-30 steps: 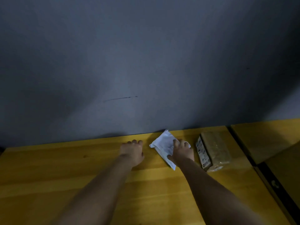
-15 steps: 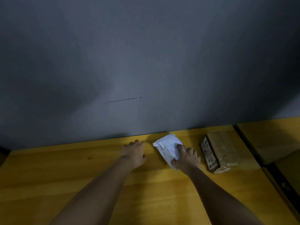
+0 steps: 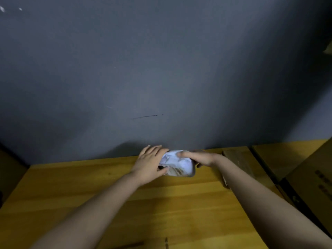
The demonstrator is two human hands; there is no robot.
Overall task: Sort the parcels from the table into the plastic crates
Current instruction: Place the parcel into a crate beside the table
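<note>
A small white soft parcel (image 3: pixel 181 165) with a printed label is lifted off the yellow wooden table (image 3: pixel 161 203) near its far edge. My left hand (image 3: pixel 150 163) holds its left end, thumb underneath and fingers over the top. My right hand (image 3: pixel 199 158) grips its right end, thumb lying across the top. A brown taped parcel (image 3: pixel 239 162) lies on the table just right of my right wrist, partly hidden by my forearm. No plastic crate is in view.
A grey wall (image 3: pixel 161 69) rises directly behind the table's far edge. A second yellow table (image 3: pixel 280 155) adjoins on the right, and a brown cardboard box (image 3: pixel 312 186) with dark print stands at the right edge.
The white parcel lay flat under my right hand; now both hands hold it raised off the table. My left hand moved right from the tabletop onto the parcel. The camera tilted up slightly.
</note>
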